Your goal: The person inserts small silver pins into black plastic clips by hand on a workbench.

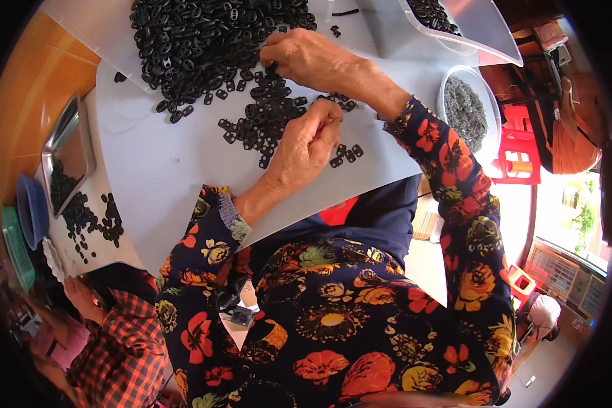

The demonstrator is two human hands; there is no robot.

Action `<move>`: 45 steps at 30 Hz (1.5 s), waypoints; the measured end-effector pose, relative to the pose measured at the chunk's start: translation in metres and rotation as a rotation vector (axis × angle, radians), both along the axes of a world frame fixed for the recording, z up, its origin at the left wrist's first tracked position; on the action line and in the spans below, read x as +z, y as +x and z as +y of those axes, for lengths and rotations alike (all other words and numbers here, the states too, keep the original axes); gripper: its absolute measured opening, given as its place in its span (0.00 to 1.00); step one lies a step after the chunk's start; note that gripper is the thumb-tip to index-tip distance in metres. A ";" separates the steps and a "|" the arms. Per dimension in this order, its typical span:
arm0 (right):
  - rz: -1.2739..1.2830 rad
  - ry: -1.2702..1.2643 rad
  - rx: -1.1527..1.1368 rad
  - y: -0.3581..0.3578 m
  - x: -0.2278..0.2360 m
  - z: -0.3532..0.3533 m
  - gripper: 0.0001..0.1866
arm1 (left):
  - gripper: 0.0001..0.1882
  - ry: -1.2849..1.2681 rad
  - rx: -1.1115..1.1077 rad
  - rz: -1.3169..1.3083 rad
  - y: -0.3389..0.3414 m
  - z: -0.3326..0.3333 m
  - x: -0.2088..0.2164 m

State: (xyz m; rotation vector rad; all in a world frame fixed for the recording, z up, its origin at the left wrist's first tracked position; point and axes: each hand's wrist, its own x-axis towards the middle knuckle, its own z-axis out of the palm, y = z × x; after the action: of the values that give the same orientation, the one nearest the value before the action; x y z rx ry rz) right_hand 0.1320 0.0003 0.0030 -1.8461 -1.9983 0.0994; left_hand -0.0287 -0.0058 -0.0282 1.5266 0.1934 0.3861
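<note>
A big heap of small black oval plastic pieces with two holes [183, 51] covers the far part of the white tabletop [149, 156]. Nearer to me lies a looser cluster of small flat black two-holed pieces [255, 126]. My right hand [313, 60] reaches over the edge of the heap, its fingers curled down and closed; whatever they grip is hidden. Just right of the cluster, my left hand [302, 146] is closed with thumb and fingertips together, and what it pinches does not show. A few black pieces [347, 155] lie beside its fingers.
A clear bin with black pieces [435, 17] stands at the far right, above a round tub of grey bits [464, 112]. On the left are a metal tray [68, 149], scattered black pieces [92, 221], and blue and green baskets [30, 211]. A person in a checked shirt [122, 347] sits lower left.
</note>
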 end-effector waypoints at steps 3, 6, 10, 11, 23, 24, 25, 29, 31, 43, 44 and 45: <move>0.015 -0.046 0.026 0.002 0.002 -0.007 0.08 | 0.03 0.017 0.005 0.014 -0.001 0.000 0.003; 0.014 -0.083 -0.084 0.000 0.003 -0.016 0.09 | 0.04 0.024 -0.008 0.064 -0.002 0.003 0.005; 0.084 -0.053 -0.163 0.004 0.000 -0.028 0.08 | 0.04 0.014 -0.024 0.076 0.000 0.003 0.003; 0.133 -0.006 -0.208 0.006 -0.001 -0.031 0.07 | 0.04 0.007 -0.022 0.066 0.000 0.004 0.002; 0.468 -0.211 -0.189 -0.005 0.039 -0.077 0.08 | 0.11 -0.182 0.177 0.020 0.010 0.026 0.010; 0.502 -0.186 -0.166 -0.003 0.032 -0.077 0.07 | 0.11 -0.182 0.171 0.023 0.011 0.026 0.011; 0.505 -0.185 -0.168 -0.005 0.033 -0.078 0.07 | 0.11 -0.204 0.159 0.016 0.010 0.027 0.013; 0.753 -0.134 -0.293 -0.007 0.029 -0.084 0.06 | 0.09 -0.285 0.108 0.034 0.012 0.029 0.018; 0.804 -0.101 -0.287 -0.006 0.025 -0.086 0.06 | 0.08 -0.248 0.078 0.053 0.013 0.028 0.016; 0.221 -0.256 -0.414 0.015 0.016 -0.156 0.09 | 0.05 0.904 0.177 -0.091 0.018 0.051 0.001; 0.222 -0.274 -0.405 0.014 0.014 -0.156 0.08 | 0.06 0.964 0.173 -0.091 0.019 0.053 -0.001; 0.220 -0.272 -0.406 0.014 0.010 -0.157 0.08 | 0.07 1.025 0.170 -0.091 0.021 0.055 -0.002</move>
State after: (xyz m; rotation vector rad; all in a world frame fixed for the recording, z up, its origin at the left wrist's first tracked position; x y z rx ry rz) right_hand 0.1456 -0.1565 0.0132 -2.2624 -1.4890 0.4519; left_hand -0.0081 0.0490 -0.0299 2.4987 0.0427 0.7569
